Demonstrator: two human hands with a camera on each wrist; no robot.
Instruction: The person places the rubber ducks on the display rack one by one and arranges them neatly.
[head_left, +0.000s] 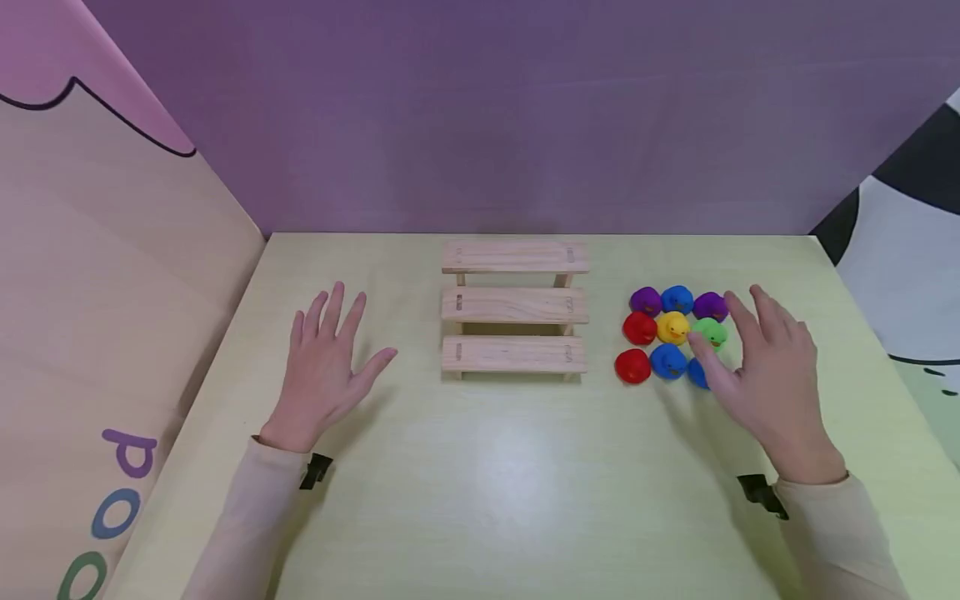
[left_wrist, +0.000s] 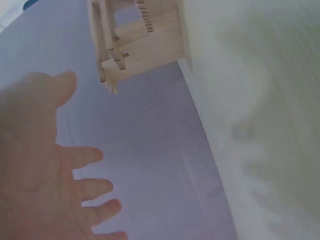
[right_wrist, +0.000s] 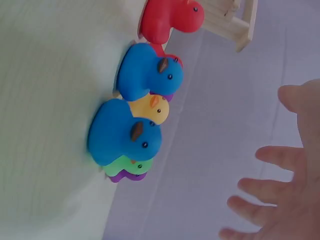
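Observation:
Rubber ducks in several colours stand in rows on the right of the table. Among them are a yellow duck, a green duck, a red duck and a blue duck. Over their right edge hovers my right hand, fingers spread and holding nothing; it partly hides one blue duck. My left hand is held above the table's left side, fingers straight, nothing in it. Between the hands, at the back, stands a three-step wooden rack, nearer to the left hand in the left wrist view.
The pale table reaches back to a purple wall panel. A beige panel with printed letters borders the left side, and a black-and-white printed panel the right.

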